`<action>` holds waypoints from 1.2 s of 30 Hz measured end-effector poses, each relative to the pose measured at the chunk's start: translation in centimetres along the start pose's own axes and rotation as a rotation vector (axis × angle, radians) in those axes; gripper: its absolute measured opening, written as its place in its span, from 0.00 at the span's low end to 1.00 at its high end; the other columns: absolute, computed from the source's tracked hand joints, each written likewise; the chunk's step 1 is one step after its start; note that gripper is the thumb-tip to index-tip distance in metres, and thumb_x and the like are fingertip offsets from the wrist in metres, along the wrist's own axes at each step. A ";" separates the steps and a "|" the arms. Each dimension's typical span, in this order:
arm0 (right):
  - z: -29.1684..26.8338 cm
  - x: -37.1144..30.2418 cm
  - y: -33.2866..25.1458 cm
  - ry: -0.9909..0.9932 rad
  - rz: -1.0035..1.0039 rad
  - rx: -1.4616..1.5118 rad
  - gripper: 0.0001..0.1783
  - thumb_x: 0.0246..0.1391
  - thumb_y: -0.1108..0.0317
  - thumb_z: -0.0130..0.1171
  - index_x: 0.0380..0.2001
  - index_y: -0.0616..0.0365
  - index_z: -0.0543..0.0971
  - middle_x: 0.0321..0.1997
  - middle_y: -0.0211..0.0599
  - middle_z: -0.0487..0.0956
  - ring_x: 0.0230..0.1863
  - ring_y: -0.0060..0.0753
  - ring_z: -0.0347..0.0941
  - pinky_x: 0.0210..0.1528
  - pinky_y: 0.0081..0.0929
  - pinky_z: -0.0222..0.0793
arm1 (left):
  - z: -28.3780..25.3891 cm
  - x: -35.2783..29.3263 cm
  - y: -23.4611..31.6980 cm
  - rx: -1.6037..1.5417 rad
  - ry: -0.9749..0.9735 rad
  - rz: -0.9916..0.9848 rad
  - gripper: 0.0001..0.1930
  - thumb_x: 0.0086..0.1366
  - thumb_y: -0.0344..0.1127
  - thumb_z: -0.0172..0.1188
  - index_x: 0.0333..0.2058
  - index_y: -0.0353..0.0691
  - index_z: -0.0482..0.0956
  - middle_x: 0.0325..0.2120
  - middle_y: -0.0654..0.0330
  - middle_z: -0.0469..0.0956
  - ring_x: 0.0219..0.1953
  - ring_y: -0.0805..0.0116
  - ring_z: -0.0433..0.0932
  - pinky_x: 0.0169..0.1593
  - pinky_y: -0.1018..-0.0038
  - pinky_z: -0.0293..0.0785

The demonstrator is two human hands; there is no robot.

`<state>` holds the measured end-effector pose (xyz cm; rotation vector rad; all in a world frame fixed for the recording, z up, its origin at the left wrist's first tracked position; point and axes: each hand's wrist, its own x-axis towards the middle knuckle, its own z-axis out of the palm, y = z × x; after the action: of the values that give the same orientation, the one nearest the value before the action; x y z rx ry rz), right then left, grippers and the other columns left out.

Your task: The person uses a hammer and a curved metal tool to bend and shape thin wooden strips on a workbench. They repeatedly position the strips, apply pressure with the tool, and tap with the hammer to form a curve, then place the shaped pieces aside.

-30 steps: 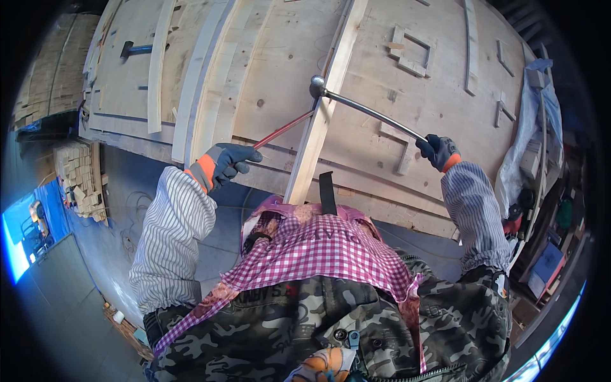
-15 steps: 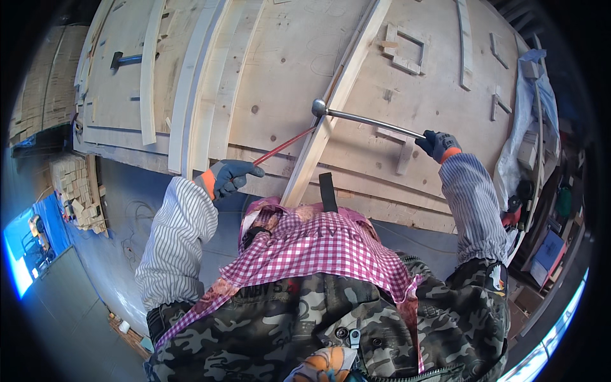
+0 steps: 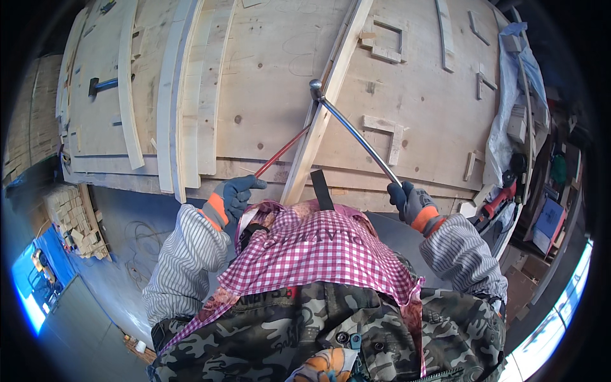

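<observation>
My left hand [image 3: 237, 196], in a grey and orange glove, is closed round the near end of a thin red bar [image 3: 282, 151]. The bar slants up to the right, and its far tip meets the side of a long pale wooden batten [image 3: 323, 121]. My right hand [image 3: 414, 205], gloved alike, grips the handle end of a metal hammer [image 3: 356, 135]. The hammer reaches up and left across the batten. Its rounded head [image 3: 316, 90] is over the batten's left side, above the bar's tip; whether it touches the wood I cannot tell.
The batten lies on a large plywood panel [image 3: 267, 83]. Further left are more long strips [image 3: 172, 108] and a second hammer [image 3: 105, 84]. Small wooden pieces [image 3: 385, 130] dot the right side, near plastic sheeting [image 3: 506, 121] and a red power tool [image 3: 498, 202]. Stacked wood offcuts [image 3: 75, 219] stand lower left.
My right hand has come down and inward, and the hammer now slants more steeply. My left hand has dropped slightly, still holding the red bar against the batten. The view has turned a little.
</observation>
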<state>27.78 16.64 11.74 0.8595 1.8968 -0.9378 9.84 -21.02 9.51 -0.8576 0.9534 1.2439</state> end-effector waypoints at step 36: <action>7.5 6.6 -0.8 0.217 -0.057 1.016 0.06 0.41 0.71 0.59 0.25 0.60 0.73 0.17 0.37 0.74 0.10 0.22 0.63 0.10 0.20 0.54 | 16.9 2.8 -3.5 0.034 0.210 0.075 0.07 0.60 0.41 0.53 0.37 0.51 0.75 0.09 0.75 0.56 0.07 0.81 0.50 0.11 0.81 0.41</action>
<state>27.15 11.21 3.34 1.5224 1.5509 -1.9633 15.40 -4.91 13.28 -0.9461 1.1802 1.2147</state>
